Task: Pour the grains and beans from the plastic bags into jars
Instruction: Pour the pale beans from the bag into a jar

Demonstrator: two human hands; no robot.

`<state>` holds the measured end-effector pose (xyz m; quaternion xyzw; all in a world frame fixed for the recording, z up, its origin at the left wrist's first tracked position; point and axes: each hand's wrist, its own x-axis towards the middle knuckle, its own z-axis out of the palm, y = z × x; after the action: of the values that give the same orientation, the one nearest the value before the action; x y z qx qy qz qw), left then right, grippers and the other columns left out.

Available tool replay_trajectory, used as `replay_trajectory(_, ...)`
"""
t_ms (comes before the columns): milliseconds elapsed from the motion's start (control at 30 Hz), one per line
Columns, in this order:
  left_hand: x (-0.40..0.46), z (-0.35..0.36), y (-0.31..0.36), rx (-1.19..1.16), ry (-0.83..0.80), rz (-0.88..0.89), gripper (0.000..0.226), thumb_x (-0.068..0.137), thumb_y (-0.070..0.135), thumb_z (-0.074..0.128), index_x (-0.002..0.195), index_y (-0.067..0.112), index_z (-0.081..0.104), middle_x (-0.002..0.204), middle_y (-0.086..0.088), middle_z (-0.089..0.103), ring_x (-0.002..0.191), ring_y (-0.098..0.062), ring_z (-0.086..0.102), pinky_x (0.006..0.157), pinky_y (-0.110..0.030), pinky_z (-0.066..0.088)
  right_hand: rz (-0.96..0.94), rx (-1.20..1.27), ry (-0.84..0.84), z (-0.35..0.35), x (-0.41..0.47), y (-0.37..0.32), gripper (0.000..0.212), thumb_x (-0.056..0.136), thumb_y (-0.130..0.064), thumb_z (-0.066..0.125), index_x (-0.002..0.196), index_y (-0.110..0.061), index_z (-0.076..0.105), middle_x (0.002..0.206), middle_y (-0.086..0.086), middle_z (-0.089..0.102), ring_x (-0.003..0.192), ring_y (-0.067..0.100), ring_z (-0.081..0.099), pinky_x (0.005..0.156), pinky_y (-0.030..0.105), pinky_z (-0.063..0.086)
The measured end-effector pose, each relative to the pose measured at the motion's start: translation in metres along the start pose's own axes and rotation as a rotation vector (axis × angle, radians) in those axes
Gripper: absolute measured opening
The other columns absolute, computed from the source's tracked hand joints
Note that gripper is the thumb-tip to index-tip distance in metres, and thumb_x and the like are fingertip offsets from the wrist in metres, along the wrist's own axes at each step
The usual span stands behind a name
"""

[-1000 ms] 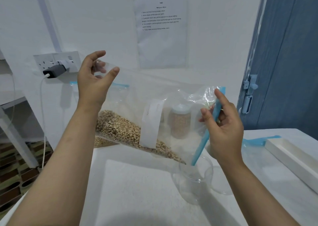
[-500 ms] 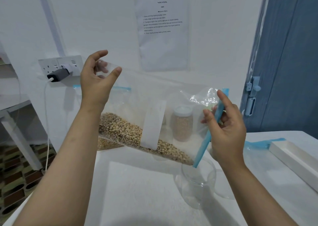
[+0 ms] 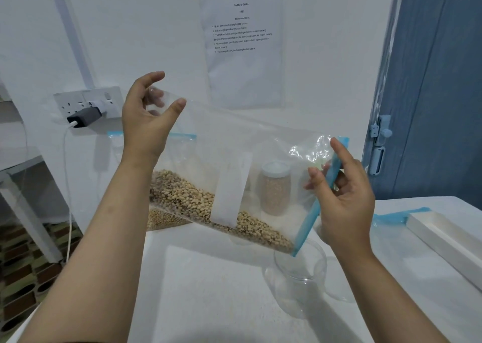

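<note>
Since a second ago the beans [image 3: 208,207] have slid toward the bag [image 3: 234,160] mouth, at frame centre above the empty jar [image 3: 300,277]. Left hand [image 3: 146,123] and right hand [image 3: 344,194] each pinch the bag. Pouring appears imminent.

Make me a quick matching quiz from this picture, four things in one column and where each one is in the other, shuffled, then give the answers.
Things:
1. bag of beans
2. empty jar
3. filled jar
4. charger

Places or states:
A. plugged into the wall socket
B. held tilted by the left hand and right hand
C. standing open under the bag's blue zip edge
D. capped, at the back of the table by the wall

Pairs: 1-B, 2-C, 3-D, 4-A
</note>
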<state>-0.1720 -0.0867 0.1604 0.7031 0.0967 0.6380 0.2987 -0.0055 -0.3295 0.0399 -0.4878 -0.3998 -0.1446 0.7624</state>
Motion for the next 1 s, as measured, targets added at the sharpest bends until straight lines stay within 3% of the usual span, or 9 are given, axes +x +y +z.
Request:
replay_trajectory(300, 0.0031, 0.0037, -0.0024, 0.010, -0.020, 0.027, 0.045, 0.082, 0.020, 0.079, 0.121, 0.030, 0.058, 0.095, 0.009, 0.048, 0.089, -0.001, 0.051, 0.076, -0.018, 0.041, 0.038, -0.006, 0.023, -0.0034, -0.0024, -0.0007, 0.047, 0.093, -0.013, 0.066, 0.137, -0.024, 0.054, 0.099, -0.024, 0.056, 0.082, 0.021, 0.069, 0.080, 0.024, 0.057)
replay_trajectory(533, 0.0046, 0.0066, 0.0001, 0.008, -0.015, 0.036, 0.045, 0.082, 0.019, 0.079, 0.120, 0.030, 0.058, 0.095, 0.009, 0.048, 0.090, -0.001, 0.051, 0.076, -0.021, 0.041, 0.063, -0.012, 0.023, -0.0046, -0.0044, -0.0018, 0.049, 0.093, -0.013, 0.066, 0.139, -0.023, 0.054, 0.101, -0.023, 0.057, 0.084, 0.023, 0.069, 0.083, 0.034, 0.059)
replay_trajectory(867, 0.0052, 0.0072, -0.0008, 0.010, -0.032, 0.043, 0.051, 0.083, 0.018, 0.079, 0.125, 0.031, 0.053, 0.094, 0.011, 0.048, 0.089, -0.005, 0.051, 0.074, -0.016, 0.040, 0.066, 0.009, 0.009, -0.0063, -0.0058, -0.0014, 0.050, 0.092, -0.010, 0.067, 0.139, -0.023, 0.054, 0.101, -0.017, 0.056, 0.085, 0.023, 0.069, 0.082, 0.031, 0.059)
replay_trajectory(1000, 0.0052, 0.0073, -0.0014, 0.009, -0.033, 0.038, 0.051, 0.083, 0.018, 0.079, 0.125, 0.031, 0.053, 0.094, 0.011, 0.048, 0.089, -0.005, 0.051, 0.074, -0.016, 0.040, 0.067, 0.010, 0.007, -0.0067, -0.0055, -0.0008, 0.050, 0.092, -0.010, 0.067, 0.138, -0.025, 0.053, 0.103, 0.000, 0.057, 0.084, 0.023, 0.069, 0.082, 0.034, 0.059)
